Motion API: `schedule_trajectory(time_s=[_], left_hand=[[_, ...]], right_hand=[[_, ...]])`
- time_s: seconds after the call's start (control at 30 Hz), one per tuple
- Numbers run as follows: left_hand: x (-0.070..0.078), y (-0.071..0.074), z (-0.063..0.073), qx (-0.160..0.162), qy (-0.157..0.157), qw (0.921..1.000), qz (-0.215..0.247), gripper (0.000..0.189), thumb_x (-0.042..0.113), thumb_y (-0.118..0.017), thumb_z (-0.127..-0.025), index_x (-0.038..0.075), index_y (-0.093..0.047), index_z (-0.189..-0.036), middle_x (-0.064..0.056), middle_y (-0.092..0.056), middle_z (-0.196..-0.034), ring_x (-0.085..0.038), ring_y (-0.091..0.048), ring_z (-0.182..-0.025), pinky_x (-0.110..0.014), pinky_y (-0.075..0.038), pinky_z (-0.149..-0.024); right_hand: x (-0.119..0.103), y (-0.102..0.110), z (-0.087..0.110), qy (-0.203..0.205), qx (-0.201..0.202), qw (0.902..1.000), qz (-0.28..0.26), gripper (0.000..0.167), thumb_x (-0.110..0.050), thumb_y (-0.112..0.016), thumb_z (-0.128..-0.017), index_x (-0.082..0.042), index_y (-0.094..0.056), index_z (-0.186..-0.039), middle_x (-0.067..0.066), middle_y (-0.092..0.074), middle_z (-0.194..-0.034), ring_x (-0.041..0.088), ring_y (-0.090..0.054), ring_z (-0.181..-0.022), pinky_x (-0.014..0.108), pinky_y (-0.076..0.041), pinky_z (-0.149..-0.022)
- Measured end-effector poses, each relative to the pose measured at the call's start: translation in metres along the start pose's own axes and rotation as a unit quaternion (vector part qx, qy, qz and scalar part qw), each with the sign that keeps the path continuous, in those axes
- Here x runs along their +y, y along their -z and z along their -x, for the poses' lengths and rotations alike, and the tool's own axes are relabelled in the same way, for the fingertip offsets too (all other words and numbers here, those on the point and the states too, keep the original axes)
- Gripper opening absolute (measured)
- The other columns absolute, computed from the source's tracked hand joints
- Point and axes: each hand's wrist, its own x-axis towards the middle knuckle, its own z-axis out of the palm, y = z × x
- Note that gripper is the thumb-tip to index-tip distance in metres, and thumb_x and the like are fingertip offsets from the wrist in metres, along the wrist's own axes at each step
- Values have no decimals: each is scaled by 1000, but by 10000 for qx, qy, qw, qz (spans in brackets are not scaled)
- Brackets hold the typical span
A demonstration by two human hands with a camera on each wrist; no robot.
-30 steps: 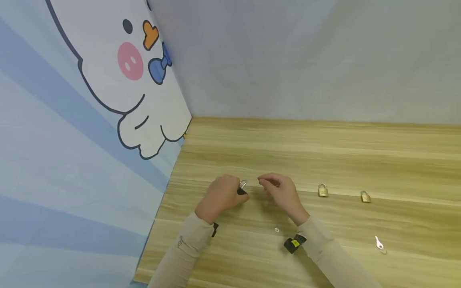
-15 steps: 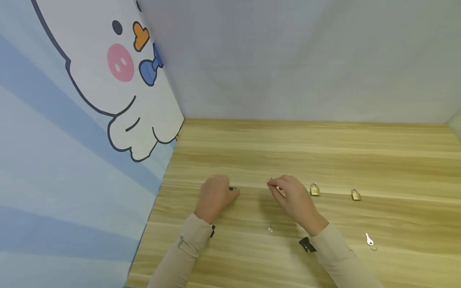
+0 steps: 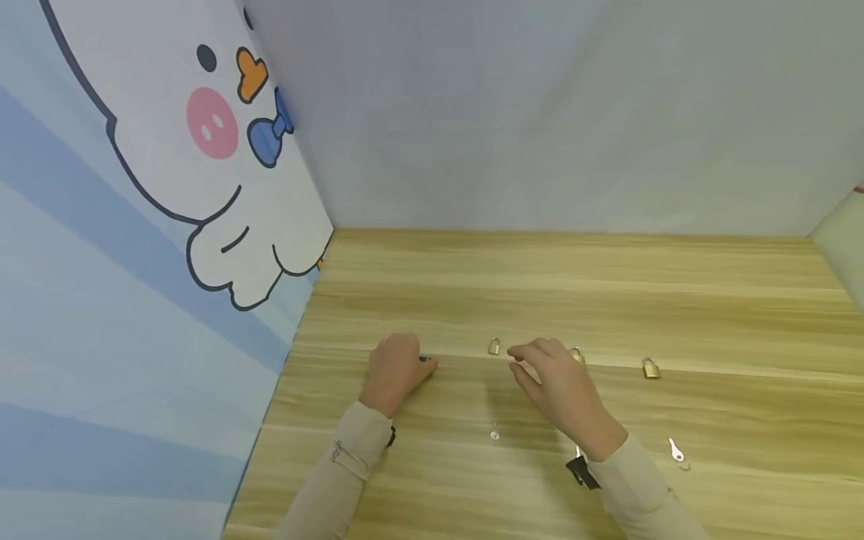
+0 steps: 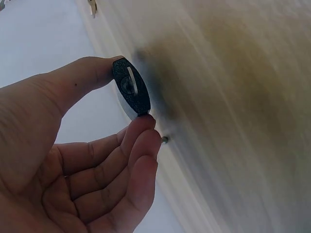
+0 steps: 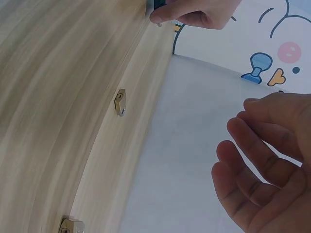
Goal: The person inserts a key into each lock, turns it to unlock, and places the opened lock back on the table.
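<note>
My left hand (image 3: pixel 394 375) pinches a black padlock (image 4: pixel 133 92) between thumb and fingers. In the left wrist view its keyhole face shows, with a thin pale piece standing in the keyhole; its shackle is hidden. My right hand (image 3: pixel 560 382) hovers above the table, thumb and fingers apart and gently curved, holding nothing. Just left of its fingertips stands a small brass padlock (image 3: pixel 494 347). A second brass padlock (image 3: pixel 577 357) is partly covered by the right hand. Farther right is a third brass padlock (image 3: pixel 651 369).
A small key (image 3: pixel 495 433) lies on the wooden table (image 3: pixel 432 495) between the forearms. Another key (image 3: pixel 677 451), with a ring, lies to the right. A cartoon-printed cloth (image 3: pixel 148 337) borders the left side, and a pale grey backdrop (image 3: pixel 540 112) the far edge.
My right hand has let go of the small brass padlock, which now stands on the table, and has drawn slightly right. The left hand still pinches the black padlock. The head view has panned right.
</note>
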Motion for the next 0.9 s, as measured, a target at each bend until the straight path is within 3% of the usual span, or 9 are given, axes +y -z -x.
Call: schedule_trajectory(time_s=[0.27, 0.4, 0.6, 0.9], left_hand=[[-2, -8, -2, -7, -27, 10000, -48, 53, 35, -77, -88, 15, -38, -58, 5, -29, -52, -8, -28, -44, -22, -25, -39], [-1, -8, -2, 141, -53, 9995, -280, 58, 44, -75, -88, 17, -35, -56, 7, -26, -49, -6, -25, -42, -22, -22, -39], [18, -5, -12, 564, -398, 9959, -592, 63, 51, -71, -89, 17, -31, -54, 8, -20, -50, -7, -19, -45, -24, -20, -39], [65, -21, -37, -426, -653, 9967, -235, 56, 50, -65, -94, 16, -39, -58, 5, -29, -50, -7, -28, -43, -23, -24, -39]], right_hand=[[4, 0, 8, 21, 15, 10000, 9, 24, -2, -82, -79, -1, -71, -101, 7, -69, -91, 20, -62, -77, 30, -53, -61], [6, 1, 12, -75, -7, 10000, 22, 24, -3, -83, -79, -1, -71, -100, 6, -69, -90, 19, -61, -75, 28, -52, -60], [9, 5, 17, -330, -146, 9993, 57, 23, -5, -82, -81, -2, -71, -100, 5, -69, -91, 18, -62, -77, 28, -53, -60], [11, 7, 25, -797, -477, 9957, -57, 18, -8, -80, -85, -5, -72, -102, 3, -68, -95, 14, -61, -80, 27, -53, -65]])
